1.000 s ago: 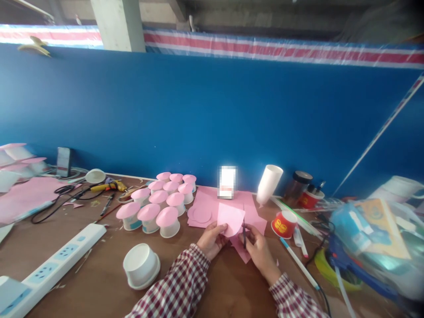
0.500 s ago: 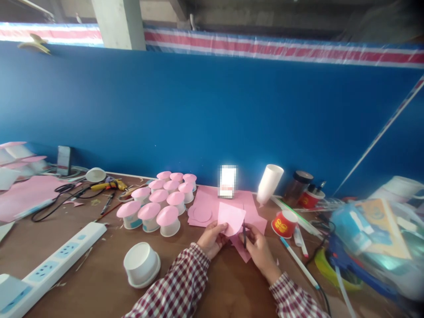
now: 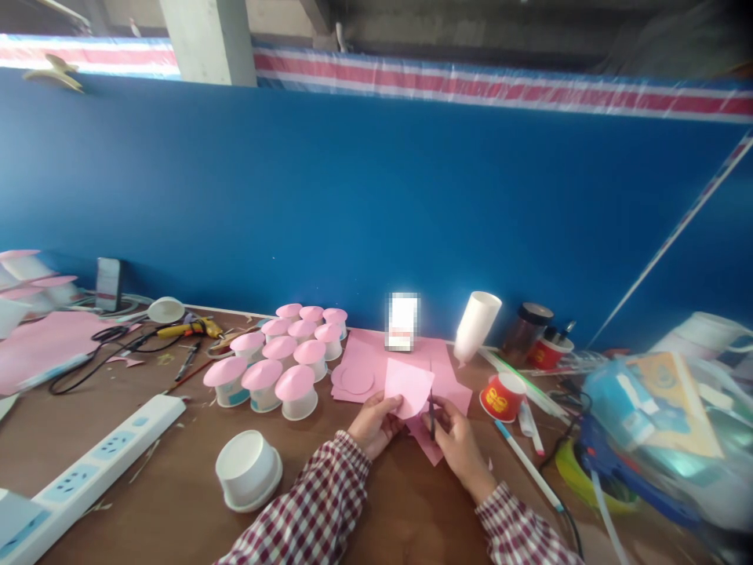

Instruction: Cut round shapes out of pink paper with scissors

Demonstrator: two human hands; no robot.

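My left hand pinches the lower edge of a pink paper piece, holding it up above the brown table. One side of the piece is cut to a curve. My right hand is closed round small dark scissors, whose blades point up at the paper's right edge. More pink sheets lie flat just behind the hands, one with a cut circle on it. Both sleeves are red-and-white check.
Several small white cups with pink paper tops stand left of the hands. An upturned white cup and a white power strip lie nearer left. A red paper cup, pens, a white bottle and cluttered bags fill the right.
The view has shifted slightly. Both hands hold the same grip, with the scissors staying at the paper's right edge.
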